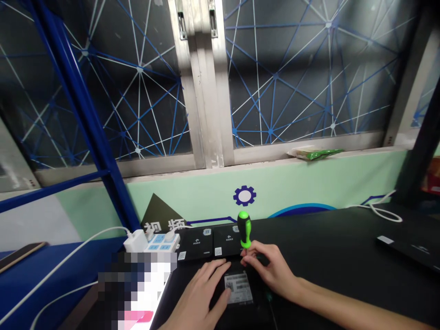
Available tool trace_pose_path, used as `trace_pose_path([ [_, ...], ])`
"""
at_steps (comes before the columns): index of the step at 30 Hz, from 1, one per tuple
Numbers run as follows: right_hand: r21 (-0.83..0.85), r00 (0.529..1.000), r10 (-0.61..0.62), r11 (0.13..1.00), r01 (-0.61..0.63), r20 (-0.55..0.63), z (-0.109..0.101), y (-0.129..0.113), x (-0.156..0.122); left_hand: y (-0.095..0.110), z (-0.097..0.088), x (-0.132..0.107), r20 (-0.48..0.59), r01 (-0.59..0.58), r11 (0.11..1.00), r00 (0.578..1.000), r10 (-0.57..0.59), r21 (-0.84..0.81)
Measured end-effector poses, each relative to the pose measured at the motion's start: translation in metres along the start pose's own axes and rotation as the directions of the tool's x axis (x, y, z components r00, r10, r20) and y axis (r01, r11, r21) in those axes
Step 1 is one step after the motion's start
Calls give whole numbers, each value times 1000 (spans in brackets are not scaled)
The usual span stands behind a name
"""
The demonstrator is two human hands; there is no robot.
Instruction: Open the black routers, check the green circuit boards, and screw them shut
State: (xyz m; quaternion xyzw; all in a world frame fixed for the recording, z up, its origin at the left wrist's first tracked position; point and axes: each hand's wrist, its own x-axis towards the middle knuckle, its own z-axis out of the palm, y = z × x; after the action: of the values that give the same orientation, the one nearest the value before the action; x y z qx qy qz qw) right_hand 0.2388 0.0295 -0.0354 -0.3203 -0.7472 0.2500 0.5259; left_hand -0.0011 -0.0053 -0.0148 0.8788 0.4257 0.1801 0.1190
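Note:
A black, flat box-shaped device (242, 316) with a white printed label (238, 288) lies in front of me on the dark table. My left hand (206, 291) rests on it, fingers stretched out, to the left of the label. Above the device's far edge stands a green and black screwdriver (244, 229), handle up and nearly upright. The fingers of my right hand (270, 266) pinch it low, just below the handle. The screwdriver's tip is hidden by those fingers.
Two similar black boxes (195, 243) sit side by side behind the device. A white power strip (161, 243) with plugs stands left of them. Another black device (409, 252) and a white cable (381, 211) lie at right. A phone (22, 256) is at far left.

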Motion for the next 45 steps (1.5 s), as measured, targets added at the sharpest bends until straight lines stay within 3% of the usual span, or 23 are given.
trace_pose_path([
  [5, -18, 997, 45, 999, -47, -67, 3, 3, 2, 1, -1, 2, 8, -1, 1000, 1000, 1, 6],
  [14, 36, 998, -39, 999, 37, 54, -2, -5, -3, 3, -2, 2, 12, 1, 1000, 1000, -1, 12],
  [20, -6, 998, 48, 999, -49, -50, 2, 3, 0, 5, -3, 2, 15, -1, 1000, 1000, 1, 4],
  [26, 0, 999, 27, 1000, -27, -17, 2, 1, 1, 1, -1, 3, 28, 5, 1000, 1000, -6, 6],
  [36, 5, 995, 71, 997, -71, -71, 2, 2, 1, 4, -3, 3, 31, 6, 1000, 1000, -6, 8],
  [45, -29, 997, 36, 999, -38, -68, 0, 1, 0, 2, -2, 3, 29, 4, 1000, 1000, -5, 5],
])
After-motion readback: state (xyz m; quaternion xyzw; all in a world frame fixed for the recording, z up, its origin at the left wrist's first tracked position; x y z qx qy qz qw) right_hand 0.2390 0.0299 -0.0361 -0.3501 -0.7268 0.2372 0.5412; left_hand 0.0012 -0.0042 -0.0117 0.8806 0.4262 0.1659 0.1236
